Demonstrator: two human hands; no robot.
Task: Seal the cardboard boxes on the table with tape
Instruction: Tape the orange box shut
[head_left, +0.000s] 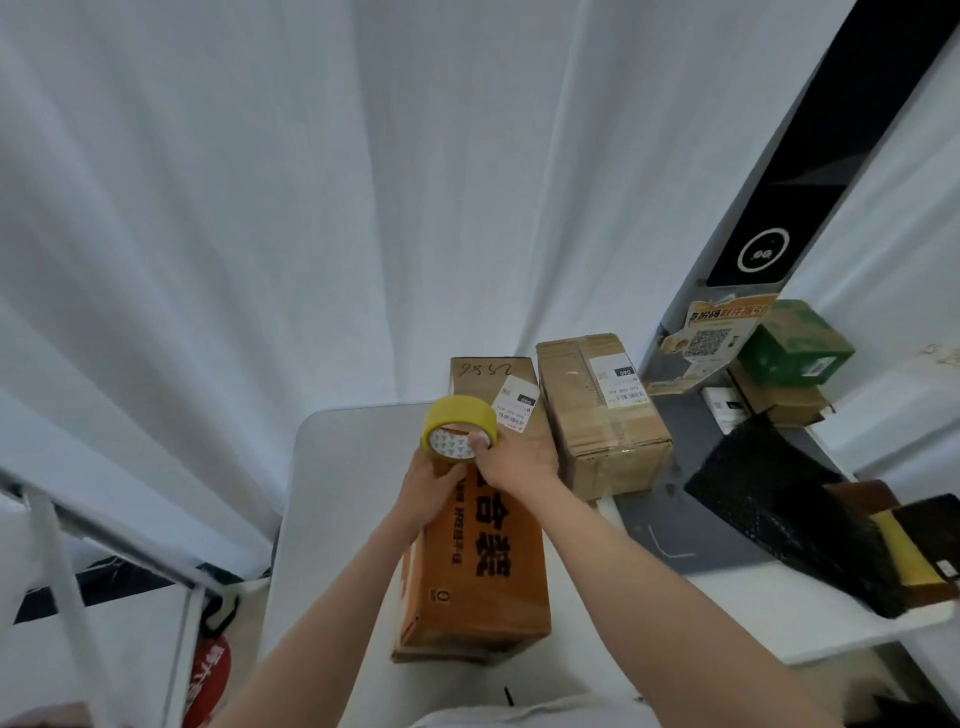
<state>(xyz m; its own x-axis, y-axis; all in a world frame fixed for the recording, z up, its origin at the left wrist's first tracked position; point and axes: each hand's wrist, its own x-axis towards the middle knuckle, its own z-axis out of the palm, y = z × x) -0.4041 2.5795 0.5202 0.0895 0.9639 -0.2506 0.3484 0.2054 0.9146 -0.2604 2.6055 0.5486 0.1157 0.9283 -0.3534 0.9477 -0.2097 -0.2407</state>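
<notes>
Yellow tape roll held above the orange box on the table, your left hand gripping it from below, your right hand pinching its rim, brown box just beside, right.

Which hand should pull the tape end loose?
Probably the right hand: its fingers already touch the tape roll at its rim, while the left hand grips the roll from below, steadying it.
</notes>
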